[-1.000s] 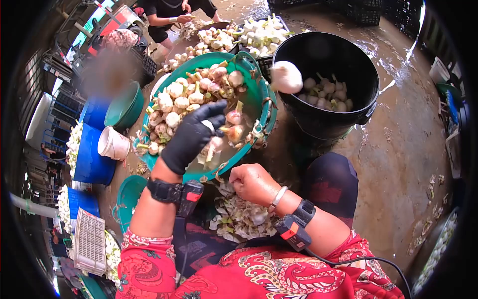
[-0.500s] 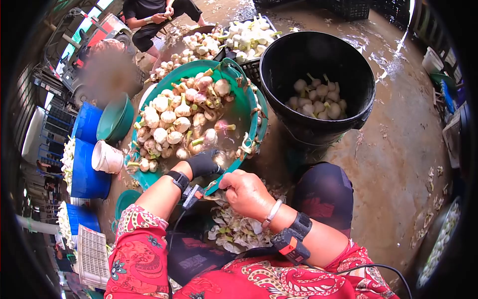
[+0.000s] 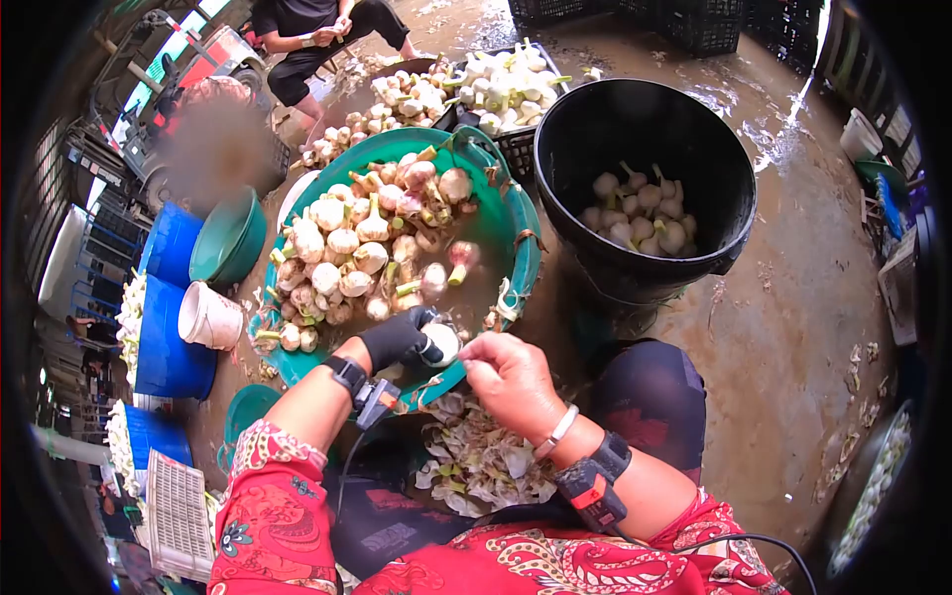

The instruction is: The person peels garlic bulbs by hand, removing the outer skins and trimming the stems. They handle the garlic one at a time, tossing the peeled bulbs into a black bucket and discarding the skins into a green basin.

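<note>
My left hand (image 3: pixel 399 340), in a black glove, is closed round a white peeled garlic bulb (image 3: pixel 439 343) over the near rim of a green tub (image 3: pixel 526 238). Just right of that bulb, my right hand (image 3: pixel 511 382) is bare, its fingers pinched together; what they hold, if anything, is too small to tell. Unpeeled garlic bulbs (image 3: pixel 342 241) are heaped in the tub, with murky water at its right side. Garlic peels (image 3: pixel 486 461) lie in a pile below my hands.
A black bucket (image 3: pixel 645 268) with white bulbs stands right of the tub. Behind are a crate of garlic (image 3: pixel 506 89) and a seated person (image 3: pixel 307 40). Blue tubs (image 3: pixel 177 337), a pale pot (image 3: pixel 210 315) and a plastic crate (image 3: pixel 180 511) stand at the left.
The bulb in my left hand now shows its white side, raised near the rim. My right hand has shifted slightly right. The tub and bucket appear a little lower in view.
</note>
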`<control>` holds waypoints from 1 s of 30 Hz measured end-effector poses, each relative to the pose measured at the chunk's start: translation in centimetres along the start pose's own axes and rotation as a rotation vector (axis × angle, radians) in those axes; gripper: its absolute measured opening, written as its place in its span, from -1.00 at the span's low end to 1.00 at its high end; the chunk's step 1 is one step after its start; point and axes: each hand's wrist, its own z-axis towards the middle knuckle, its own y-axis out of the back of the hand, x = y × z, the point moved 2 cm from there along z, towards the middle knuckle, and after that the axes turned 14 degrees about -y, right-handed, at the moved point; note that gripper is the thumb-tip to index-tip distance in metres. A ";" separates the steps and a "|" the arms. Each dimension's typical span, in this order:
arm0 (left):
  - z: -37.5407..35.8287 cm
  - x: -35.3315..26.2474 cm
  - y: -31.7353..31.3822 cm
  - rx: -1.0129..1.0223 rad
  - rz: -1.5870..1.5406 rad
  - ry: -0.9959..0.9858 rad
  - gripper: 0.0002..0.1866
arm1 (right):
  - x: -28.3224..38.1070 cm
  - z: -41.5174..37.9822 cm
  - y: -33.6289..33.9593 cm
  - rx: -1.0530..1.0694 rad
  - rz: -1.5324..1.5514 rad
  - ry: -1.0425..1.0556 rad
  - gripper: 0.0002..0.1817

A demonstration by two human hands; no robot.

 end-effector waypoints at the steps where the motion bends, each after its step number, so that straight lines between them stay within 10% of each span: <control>1: -1.6 -1.4 -0.1 -0.118 -0.086 0.028 -0.35 | -0.4 0.2 -0.3 -0.001 0.082 -0.054 -0.85; 13: -14.3 -5.8 -9.0 -0.576 -0.416 -0.485 -0.21 | 0.3 -2.0 -2.7 0.300 0.372 -0.271 -0.84; 21: -15.4 -2.8 -11.4 -0.748 -0.394 -0.614 -0.22 | 1.5 -4.2 -3.4 0.047 -0.287 0.490 -0.94; 30: -16.0 -3.8 -12.0 -0.704 -0.393 -0.532 -0.23 | 0.4 -4.6 -4.2 -0.122 -0.406 0.521 -0.92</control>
